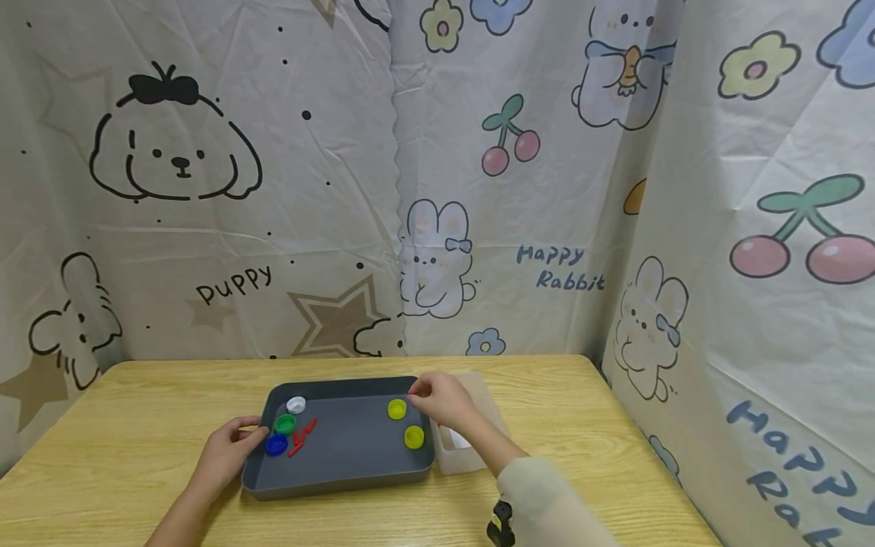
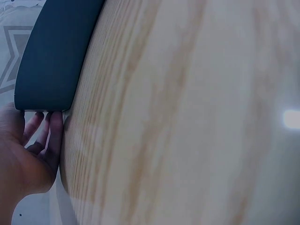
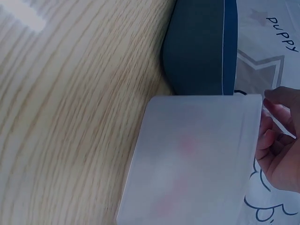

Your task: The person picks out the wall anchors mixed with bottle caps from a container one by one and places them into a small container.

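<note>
My left hand [image 1: 229, 452] holds the left wall of a dark grey tray [image 1: 349, 461], thumb at the rim and fingers against the outside. In the left wrist view its fingertips meet the tray's end wall. Over the tray's right rim, my right hand [image 1: 444, 399] has thumb and index finger pinched together, with a trace of red at the tips. Inside the tray on the left lie a white cap [image 1: 296, 405], a green cap [image 1: 285, 424], a blue cap [image 1: 276, 444] and several short red sticks [image 1: 297, 448]. Two yellow caps [image 1: 413, 437] sit at the right.
Against the tray's right side stands a translucent white box [image 1: 465, 460], partly under my right forearm. Blurred red shapes show through its wall in the right wrist view. A wooden table [image 1: 171, 387] carries everything, with printed curtains [image 1: 328, 228] behind and at the right.
</note>
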Demonstrator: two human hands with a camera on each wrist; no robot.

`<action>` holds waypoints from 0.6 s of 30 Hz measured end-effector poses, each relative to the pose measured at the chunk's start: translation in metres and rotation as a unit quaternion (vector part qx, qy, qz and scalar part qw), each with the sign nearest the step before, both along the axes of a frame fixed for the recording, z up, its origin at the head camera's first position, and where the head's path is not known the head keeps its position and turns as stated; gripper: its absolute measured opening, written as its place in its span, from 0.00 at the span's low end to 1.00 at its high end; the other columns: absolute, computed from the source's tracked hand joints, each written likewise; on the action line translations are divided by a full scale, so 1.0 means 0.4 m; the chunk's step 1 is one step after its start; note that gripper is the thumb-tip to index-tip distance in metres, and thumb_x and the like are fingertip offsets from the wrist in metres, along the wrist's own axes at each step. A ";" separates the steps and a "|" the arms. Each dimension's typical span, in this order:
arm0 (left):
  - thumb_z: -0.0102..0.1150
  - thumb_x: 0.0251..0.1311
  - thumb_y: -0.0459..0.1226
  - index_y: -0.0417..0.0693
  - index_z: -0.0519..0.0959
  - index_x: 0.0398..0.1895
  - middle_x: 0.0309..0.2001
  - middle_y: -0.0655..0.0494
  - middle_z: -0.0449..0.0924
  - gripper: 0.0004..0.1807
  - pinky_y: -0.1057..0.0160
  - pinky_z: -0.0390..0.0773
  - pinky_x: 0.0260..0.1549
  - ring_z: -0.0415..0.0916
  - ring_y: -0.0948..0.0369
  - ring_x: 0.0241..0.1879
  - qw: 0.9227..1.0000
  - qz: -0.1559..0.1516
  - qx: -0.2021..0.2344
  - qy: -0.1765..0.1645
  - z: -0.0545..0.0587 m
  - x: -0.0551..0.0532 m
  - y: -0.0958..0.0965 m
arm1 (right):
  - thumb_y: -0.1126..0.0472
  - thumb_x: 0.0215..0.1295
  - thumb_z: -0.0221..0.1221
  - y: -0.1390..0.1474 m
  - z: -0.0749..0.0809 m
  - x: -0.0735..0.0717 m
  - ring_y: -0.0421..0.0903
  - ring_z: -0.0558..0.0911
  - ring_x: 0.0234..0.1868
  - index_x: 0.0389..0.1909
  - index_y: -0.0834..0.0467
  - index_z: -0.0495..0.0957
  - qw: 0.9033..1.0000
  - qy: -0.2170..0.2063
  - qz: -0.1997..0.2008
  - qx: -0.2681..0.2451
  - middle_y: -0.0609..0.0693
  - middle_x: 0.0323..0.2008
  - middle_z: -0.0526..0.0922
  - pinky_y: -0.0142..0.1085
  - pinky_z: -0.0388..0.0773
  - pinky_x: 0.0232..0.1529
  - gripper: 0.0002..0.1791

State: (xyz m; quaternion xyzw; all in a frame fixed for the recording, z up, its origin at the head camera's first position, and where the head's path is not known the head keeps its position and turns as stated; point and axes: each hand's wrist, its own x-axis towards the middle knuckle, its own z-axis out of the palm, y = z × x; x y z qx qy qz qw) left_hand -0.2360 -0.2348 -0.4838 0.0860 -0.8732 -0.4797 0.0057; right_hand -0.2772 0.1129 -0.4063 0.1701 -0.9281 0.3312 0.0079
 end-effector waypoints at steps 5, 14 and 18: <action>0.53 0.63 0.47 0.33 0.69 0.58 0.47 0.35 0.77 0.29 0.67 0.72 0.33 0.77 0.57 0.40 1.000 0.000 -0.001 0.001 -0.002 0.000 -0.001 | 0.57 0.61 0.60 -0.024 0.004 0.006 0.38 0.73 0.28 0.33 0.54 0.82 1.000 0.006 0.020 0.011 0.45 0.30 0.81 0.31 0.72 0.29 0.06; 0.53 0.63 0.48 0.33 0.69 0.58 0.48 0.34 0.77 0.30 0.67 0.72 0.33 0.76 0.52 0.43 1.000 -0.002 -0.004 -0.001 0.000 0.000 -0.002 | 0.58 0.59 0.62 -0.074 0.006 0.008 0.37 0.71 0.25 0.31 0.54 0.83 0.999 0.012 0.043 0.022 0.43 0.25 0.78 0.29 0.69 0.27 0.04; 0.53 0.63 0.48 0.33 0.69 0.58 0.47 0.34 0.77 0.30 0.67 0.72 0.33 0.76 0.52 0.43 1.000 -0.002 -0.006 -0.001 0.001 0.000 -0.003 | 0.57 0.59 0.62 -0.099 0.005 0.014 0.35 0.70 0.24 0.31 0.53 0.82 0.998 0.011 0.055 0.024 0.42 0.25 0.77 0.28 0.68 0.26 0.04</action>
